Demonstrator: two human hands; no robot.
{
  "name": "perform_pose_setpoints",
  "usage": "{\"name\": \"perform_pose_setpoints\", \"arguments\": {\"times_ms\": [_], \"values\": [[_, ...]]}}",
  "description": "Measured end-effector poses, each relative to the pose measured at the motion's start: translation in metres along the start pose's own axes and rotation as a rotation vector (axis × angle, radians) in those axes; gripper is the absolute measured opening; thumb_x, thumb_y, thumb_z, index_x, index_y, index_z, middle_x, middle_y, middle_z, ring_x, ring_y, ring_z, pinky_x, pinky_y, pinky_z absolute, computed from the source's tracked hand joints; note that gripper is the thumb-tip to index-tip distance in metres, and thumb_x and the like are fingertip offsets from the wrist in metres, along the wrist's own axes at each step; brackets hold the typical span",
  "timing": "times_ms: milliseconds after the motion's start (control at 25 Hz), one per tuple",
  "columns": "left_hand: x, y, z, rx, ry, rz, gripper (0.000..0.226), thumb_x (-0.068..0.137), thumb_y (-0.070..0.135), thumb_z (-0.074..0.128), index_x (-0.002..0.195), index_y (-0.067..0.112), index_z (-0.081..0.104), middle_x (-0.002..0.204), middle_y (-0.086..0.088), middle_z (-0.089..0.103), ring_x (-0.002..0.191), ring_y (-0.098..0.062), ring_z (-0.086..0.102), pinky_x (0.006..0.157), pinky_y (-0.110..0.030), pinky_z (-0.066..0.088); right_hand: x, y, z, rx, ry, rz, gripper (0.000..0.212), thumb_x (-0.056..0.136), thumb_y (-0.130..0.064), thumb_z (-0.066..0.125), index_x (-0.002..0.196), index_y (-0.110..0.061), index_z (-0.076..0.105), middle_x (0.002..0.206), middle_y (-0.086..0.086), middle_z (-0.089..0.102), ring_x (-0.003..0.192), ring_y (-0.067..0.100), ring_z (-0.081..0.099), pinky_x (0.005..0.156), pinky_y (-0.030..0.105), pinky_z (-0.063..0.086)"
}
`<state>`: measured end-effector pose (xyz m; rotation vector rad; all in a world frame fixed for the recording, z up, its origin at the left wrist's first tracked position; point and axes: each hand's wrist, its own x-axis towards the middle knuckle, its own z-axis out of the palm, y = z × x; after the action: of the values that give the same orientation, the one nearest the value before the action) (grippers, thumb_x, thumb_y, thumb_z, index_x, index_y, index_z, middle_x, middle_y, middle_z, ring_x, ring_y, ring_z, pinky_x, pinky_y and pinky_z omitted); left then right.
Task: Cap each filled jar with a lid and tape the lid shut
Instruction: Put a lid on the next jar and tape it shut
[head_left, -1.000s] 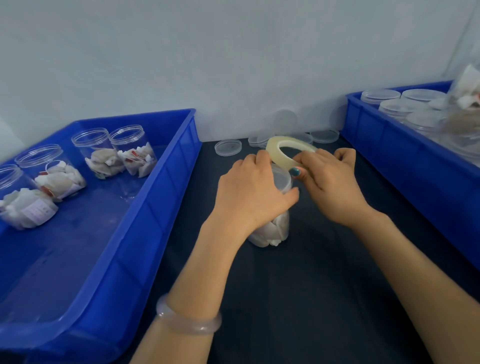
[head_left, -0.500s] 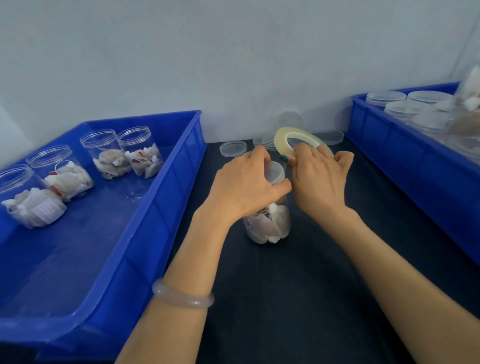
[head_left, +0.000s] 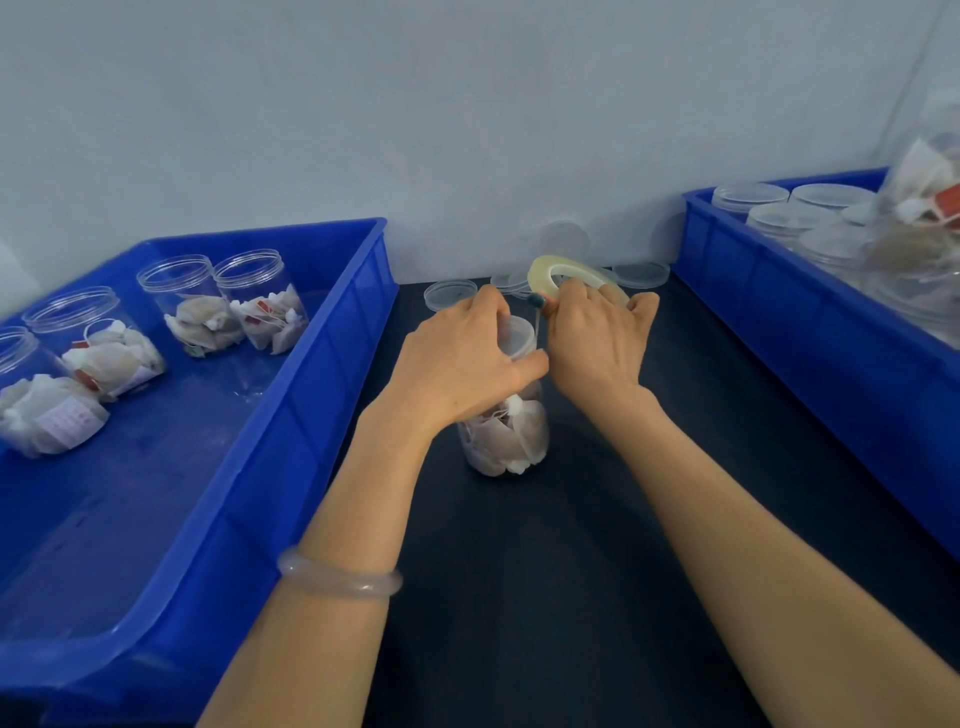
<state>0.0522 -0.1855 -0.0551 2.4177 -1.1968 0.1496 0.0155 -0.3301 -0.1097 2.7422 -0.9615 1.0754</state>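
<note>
Yellowish and translucent, the ring-shaped roll of clear tape (head_left: 540, 270) is pinched in the curled fingers (head_left: 576, 299) of the right hand (head_left: 597, 343), with the teal-nailed thumb pressed at the roll's near edge. A thin strip of tape (head_left: 537, 325) runs down from the roll to the rim of the round clear plastic lid (head_left: 519, 332). The lid sits on the clear plastic jar filled with white tea bags (head_left: 506, 436).

The left hand (head_left: 457, 364) grips the top of that jar. Its fingers curl over the lid's far side and its thumb lies across the near side just under the rim. A pale, cloudy bangle (head_left: 340, 577) circles the left wrist, at seven o'clock from the jar.

The jar stands upright on the black tabletop (head_left: 519, 597), between the two forearms. At twelve o'clock from it, several loose clear lids (head_left: 449, 293) lie near the white wall.

At nine to ten o'clock sits a large blue plastic bin (head_left: 332, 364). It holds four uncapped clear jars of tea bags (head_left: 260, 301), well apart from the hands. At two o'clock a second blue plastic bin (head_left: 779, 322) holds capped clear jars (head_left: 750, 196), with a clear bag of tea bags (head_left: 924, 208) at its far right edge.
</note>
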Motion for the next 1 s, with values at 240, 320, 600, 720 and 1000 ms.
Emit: {"name": "perform_pose_setpoints", "arguments": {"times_ms": [240,320,600,720,1000], "values": [[-0.023,-0.001,0.003,-0.058,0.016,0.089,0.04,0.076,0.056,0.061,0.105,0.034,0.046,0.103,0.019,0.055,0.097,-0.007,0.053,0.074,-0.033,0.045,0.012,0.058,-0.005,-0.014,-0.189,0.04,0.029,0.1,-0.03,0.034,0.078,-0.025,0.052,0.075,-0.002,0.055,0.074,0.024,0.046,0.078,0.041,0.025],[-0.019,0.001,0.003,-0.035,0.003,0.102,0.036,0.077,0.054,0.063,0.104,0.037,0.046,0.102,0.02,0.055,0.097,-0.006,0.051,0.071,-0.031,0.042,-0.007,0.052,-0.007,0.058,-0.251,-0.115,0.035,0.097,-0.039,0.023,0.071,-0.027,0.042,0.066,-0.01,0.042,0.072,0.02,0.042,0.072,0.038,0.018],[-0.019,0.007,0.003,-0.122,-0.005,-0.041,0.027,0.072,0.056,0.062,0.092,0.043,0.052,0.095,0.026,0.055,0.09,0.001,0.05,0.061,-0.025,0.03,-0.055,0.05,-0.004,-0.018,-0.326,-0.381,0.033,0.099,-0.044,0.037,0.096,-0.02,0.059,0.088,-0.005,0.061,0.087,0.02,0.054,0.082,0.037,0.022],[-0.008,0.016,0.005,-0.143,-0.016,-0.177,0.019,0.076,0.052,0.063,0.083,0.036,0.055,0.083,0.024,0.058,0.078,0.006,0.05,0.059,-0.026,0.029,-0.057,0.055,-0.009,0.023,-0.334,-0.423,0.041,0.095,-0.05,0.043,0.115,-0.021,0.065,0.108,-0.002,0.062,0.1,0.02,0.058,0.087,0.038,0.029],[0.009,0.022,0.007,-0.008,0.021,-0.255,0.026,0.087,0.051,0.056,0.072,0.031,0.059,0.073,0.014,0.061,0.078,-0.012,0.058,0.06,-0.028,0.033,-0.057,0.052,-0.018,0.165,-0.457,-0.465,0.043,0.094,-0.041,0.057,0.135,-0.027,0.058,0.133,-0.006,0.05,0.118,0.016,0.05,0.081,0.027,0.036]]}}
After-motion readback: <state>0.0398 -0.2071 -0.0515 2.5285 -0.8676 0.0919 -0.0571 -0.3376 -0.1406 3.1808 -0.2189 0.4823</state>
